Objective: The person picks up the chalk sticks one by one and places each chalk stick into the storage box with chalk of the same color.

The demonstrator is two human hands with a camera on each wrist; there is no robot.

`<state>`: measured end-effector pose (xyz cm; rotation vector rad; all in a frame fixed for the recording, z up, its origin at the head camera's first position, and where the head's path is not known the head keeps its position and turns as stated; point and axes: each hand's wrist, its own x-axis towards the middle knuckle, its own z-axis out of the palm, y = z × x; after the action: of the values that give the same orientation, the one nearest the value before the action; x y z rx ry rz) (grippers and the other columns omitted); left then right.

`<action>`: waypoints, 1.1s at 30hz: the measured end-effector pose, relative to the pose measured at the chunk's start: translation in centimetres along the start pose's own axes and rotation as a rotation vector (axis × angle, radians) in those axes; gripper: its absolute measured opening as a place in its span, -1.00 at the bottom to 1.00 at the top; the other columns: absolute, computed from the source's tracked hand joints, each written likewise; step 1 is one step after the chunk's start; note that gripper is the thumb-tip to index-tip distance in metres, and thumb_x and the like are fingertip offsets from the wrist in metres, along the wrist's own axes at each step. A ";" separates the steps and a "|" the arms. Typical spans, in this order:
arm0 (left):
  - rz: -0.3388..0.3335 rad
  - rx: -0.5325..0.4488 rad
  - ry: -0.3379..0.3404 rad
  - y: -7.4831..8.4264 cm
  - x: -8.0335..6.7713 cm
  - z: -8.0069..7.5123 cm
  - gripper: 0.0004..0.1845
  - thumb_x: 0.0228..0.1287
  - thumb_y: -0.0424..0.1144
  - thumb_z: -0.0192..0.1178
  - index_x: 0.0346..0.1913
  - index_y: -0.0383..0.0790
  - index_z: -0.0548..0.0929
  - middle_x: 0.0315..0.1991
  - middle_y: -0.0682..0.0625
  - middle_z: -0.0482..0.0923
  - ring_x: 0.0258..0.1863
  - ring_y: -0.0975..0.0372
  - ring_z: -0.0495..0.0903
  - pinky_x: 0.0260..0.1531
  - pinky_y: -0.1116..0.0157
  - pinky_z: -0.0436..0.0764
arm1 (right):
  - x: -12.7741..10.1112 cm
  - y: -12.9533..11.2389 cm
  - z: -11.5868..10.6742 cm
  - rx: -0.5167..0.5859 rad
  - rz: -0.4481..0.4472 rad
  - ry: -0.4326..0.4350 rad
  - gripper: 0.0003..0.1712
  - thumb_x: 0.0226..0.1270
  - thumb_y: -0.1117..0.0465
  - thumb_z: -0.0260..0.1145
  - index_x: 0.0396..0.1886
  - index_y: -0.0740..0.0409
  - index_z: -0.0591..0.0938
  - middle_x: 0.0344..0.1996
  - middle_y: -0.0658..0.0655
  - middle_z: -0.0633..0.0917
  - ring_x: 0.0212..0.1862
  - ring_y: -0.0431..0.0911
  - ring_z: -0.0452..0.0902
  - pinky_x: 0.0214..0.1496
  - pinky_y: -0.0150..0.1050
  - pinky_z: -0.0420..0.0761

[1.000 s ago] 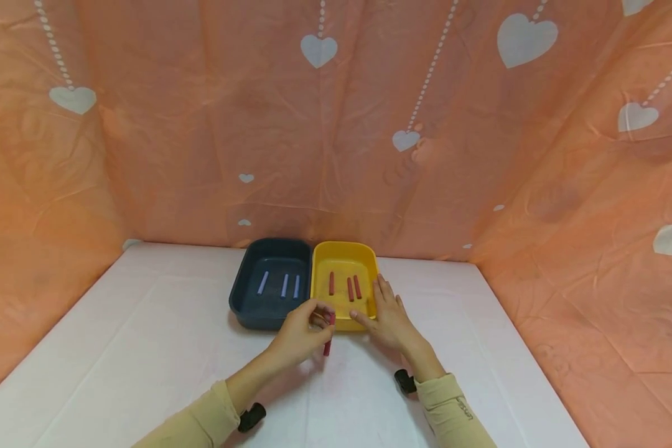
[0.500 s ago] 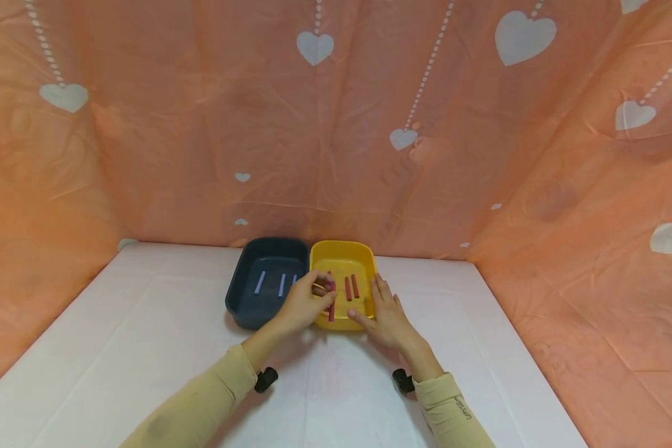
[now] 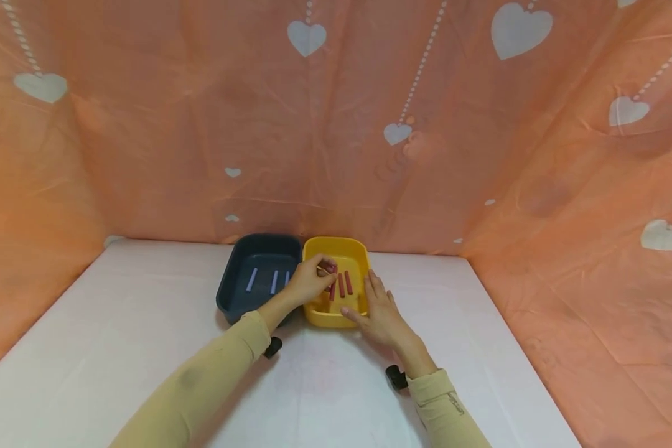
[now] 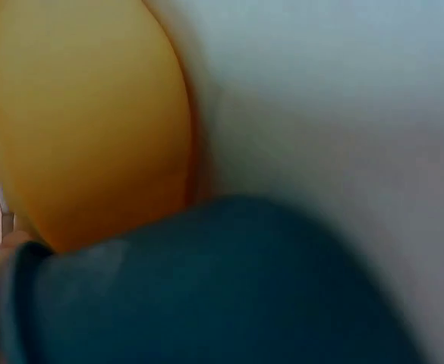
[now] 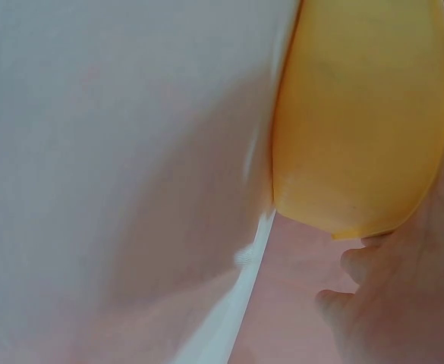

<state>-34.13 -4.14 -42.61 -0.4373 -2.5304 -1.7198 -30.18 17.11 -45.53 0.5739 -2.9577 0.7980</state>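
Observation:
My left hand (image 3: 309,281) reaches over the yellow tray (image 3: 320,319) and pinches a red chalk stick (image 3: 333,292) between thumb and fingers, low inside it. Two more red chalk sticks (image 3: 345,284) lie side by side just right of the held one; part of the tray floor is hidden behind my hand. My right hand (image 3: 384,316) rests on the tray's right side with fingers extended and the thumb at the front rim. In the right wrist view its fingers (image 5: 358,265) lie along the yellow wall.
A dark blue tray (image 3: 228,305) stands against the yellow one on the left, holding lilac chalk sticks (image 3: 251,280); my left wrist crosses its front right corner. Both sit on a white-covered table (image 3: 145,323) before an orange curtain (image 3: 269,137) printed with hearts.
My left hand has carried the red chalk stick forward from in front of the yellow tray to inside it. The right hand stays on the rim. The head view shifts slightly.

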 end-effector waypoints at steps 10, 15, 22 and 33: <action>-0.019 0.075 -0.064 -0.8 2.8 -0.1 -0.74 0.44 -0.38 0.27 0.12 -0.33 0.60 -0.06 -0.17 0.62 -0.29 0.14 0.65 -0.47 0.26 0.67 | 0.1 -0.2 -0.1 -0.017 0.008 -0.011 0.17 0.50 -0.31 0.21 0.65 0.39 -0.07 0.68 0.30 -0.17 0.67 0.23 -0.22 0.63 0.23 -0.14; -0.006 0.133 -0.130 -1.0 3.7 -0.3 -0.75 0.43 -0.39 0.29 0.09 -0.37 0.59 -0.05 -0.19 0.63 -0.30 0.16 0.64 -0.38 0.27 0.69 | 0.0 -0.2 -0.1 0.003 0.030 -0.025 0.19 0.49 -0.34 0.20 0.66 0.37 -0.10 0.69 0.27 -0.19 0.67 0.21 -0.23 0.64 0.21 -0.17; -0.035 0.188 -0.198 -1.1 4.2 -0.7 -0.78 0.39 -0.42 0.33 0.02 -0.34 0.59 -0.10 -0.16 0.61 -0.40 0.00 0.67 -0.39 0.15 0.74 | 0.1 -0.4 -0.2 0.022 0.020 -0.035 0.20 0.48 -0.35 0.21 0.66 0.35 -0.11 0.69 0.26 -0.20 0.67 0.20 -0.21 0.64 0.20 -0.18; 0.041 0.448 -0.194 -1.5 4.9 0.2 -0.76 0.41 -0.44 0.29 0.08 -0.40 0.62 -0.07 -0.18 0.65 -0.34 0.12 0.63 -0.30 0.28 0.70 | 0.1 -0.1 0.0 0.027 0.016 -0.020 0.20 0.48 -0.34 0.21 0.66 0.36 -0.10 0.69 0.26 -0.19 0.67 0.19 -0.22 0.64 0.21 -0.18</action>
<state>-39.18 -3.46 -43.02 -0.6377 -2.9011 -1.0894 -30.21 17.00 -45.41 0.5636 -2.9777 0.8397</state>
